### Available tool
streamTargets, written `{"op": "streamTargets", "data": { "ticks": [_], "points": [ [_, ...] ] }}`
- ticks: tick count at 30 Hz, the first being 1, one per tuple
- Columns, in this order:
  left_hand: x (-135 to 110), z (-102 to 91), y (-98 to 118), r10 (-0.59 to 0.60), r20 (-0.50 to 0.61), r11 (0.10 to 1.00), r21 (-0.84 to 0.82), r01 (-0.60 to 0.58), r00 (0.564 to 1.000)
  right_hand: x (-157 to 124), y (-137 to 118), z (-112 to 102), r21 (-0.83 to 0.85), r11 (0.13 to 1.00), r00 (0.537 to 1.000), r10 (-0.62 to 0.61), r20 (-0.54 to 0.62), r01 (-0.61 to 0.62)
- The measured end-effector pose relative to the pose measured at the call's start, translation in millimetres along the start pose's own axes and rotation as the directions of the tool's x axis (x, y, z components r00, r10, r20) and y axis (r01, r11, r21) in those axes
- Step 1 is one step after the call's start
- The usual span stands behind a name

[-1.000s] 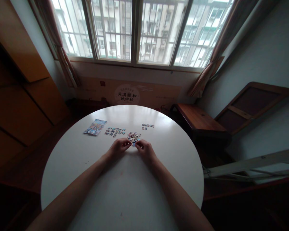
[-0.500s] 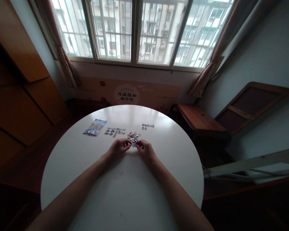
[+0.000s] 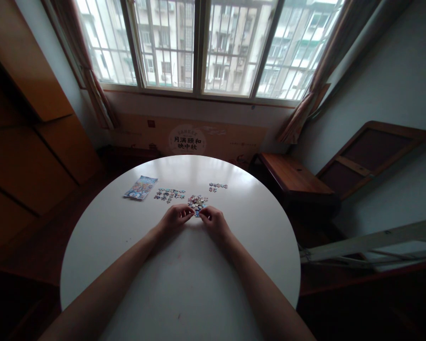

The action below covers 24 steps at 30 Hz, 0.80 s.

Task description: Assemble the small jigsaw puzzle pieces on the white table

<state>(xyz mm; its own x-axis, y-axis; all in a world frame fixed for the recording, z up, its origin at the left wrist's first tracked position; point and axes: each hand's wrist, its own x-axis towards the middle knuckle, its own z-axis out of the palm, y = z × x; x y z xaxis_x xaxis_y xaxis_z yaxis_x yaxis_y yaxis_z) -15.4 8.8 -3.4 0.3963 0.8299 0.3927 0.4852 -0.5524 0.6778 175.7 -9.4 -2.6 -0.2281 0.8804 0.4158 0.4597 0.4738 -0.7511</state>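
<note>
My left hand [image 3: 179, 215] and my right hand [image 3: 213, 217] meet at the near edge of a heap of jigsaw puzzle pieces [image 3: 196, 201]. Between the fingertips sits a small blue jigsaw piece [image 3: 198, 213], pinched by the right thumb and finger. The left thumb and fingers are closed at its other side; whatever they grip is too small to make out. Left of the heap lies a group of spread puzzle pieces [image 3: 168, 194], and a smaller row of pieces [image 3: 217, 186] lies beyond it to the right.
A colourful printed picture sheet [image 3: 141, 187] lies at the left on the round white table [image 3: 184, 274]. A wooden bench [image 3: 291, 174] stands beyond the table's right edge, and orange cabinets [image 3: 24, 156] line the left wall. A barred window [image 3: 199, 52] is ahead.
</note>
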Motion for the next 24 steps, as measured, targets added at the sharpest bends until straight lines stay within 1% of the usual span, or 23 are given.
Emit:
{"op": "streamTargets", "data": {
  "ticks": [15,24],
  "points": [
    [-0.4,2.0,-4.4,0.001,-0.007,1.000,-0.007,-0.001,1.000,0.2,2.5,2.1,-0.001,1.000,1.000,0.002,-0.009,-0.002],
    [-0.3,-0.1,1.0,-0.014,-0.004,1.000,-0.006,0.014,1.000,1.0,-0.2,0.7,-0.012,1.000,1.000,0.018,-0.006,-0.018]
  ]
}}
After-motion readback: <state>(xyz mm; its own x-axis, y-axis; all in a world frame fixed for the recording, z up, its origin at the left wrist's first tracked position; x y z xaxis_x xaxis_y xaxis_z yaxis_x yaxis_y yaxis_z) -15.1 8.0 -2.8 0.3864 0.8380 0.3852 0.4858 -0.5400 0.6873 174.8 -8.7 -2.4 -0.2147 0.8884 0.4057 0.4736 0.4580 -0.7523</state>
